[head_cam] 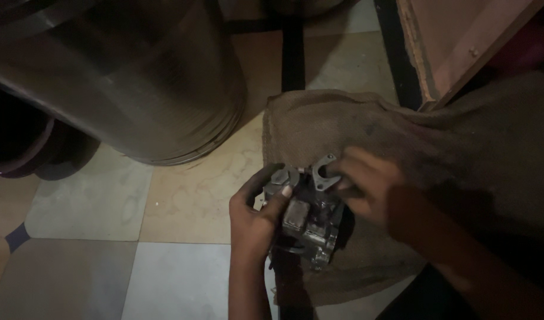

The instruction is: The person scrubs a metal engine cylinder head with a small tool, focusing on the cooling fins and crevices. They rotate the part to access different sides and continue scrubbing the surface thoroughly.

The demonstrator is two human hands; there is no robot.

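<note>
— What's on the far left as you look down?

— I'm looking at a big metal drum (147, 83) standing on the tiled floor (82, 207), with a dark bowl-like shape (17, 148) tucked beside it at the edge. Too dim to say more of that one.

— And your hands?

— My left hand (257, 219) is wrapping around the near side of a grey metal engine part (307, 219), thumb pressing on its top face; that grip is clamped on it. My right hand (366, 186) is coming in from the other side, fingers (343, 178) closing on the small flange (325, 172) at the top. It's blurred, so I cannot tell how firmly it is closing.

— Where's the part sitting?

— It's resting on a brown sackcloth (355, 124) spread over the floor, right at the cloth's left edge, between my two hands.

— How's it handling?

— I'm judging it as heavy for its size, rigid cast metal, probably greasy, so slippery. The blocky body is giving the surest hold; the thin flange looks a poorer place to carry from.

— Anything crowding you?

— The drum is standing near on the left, and a wooden frame (455, 47) is leaning at the upper right, behind the cloth. Both are apart from the part.
</note>
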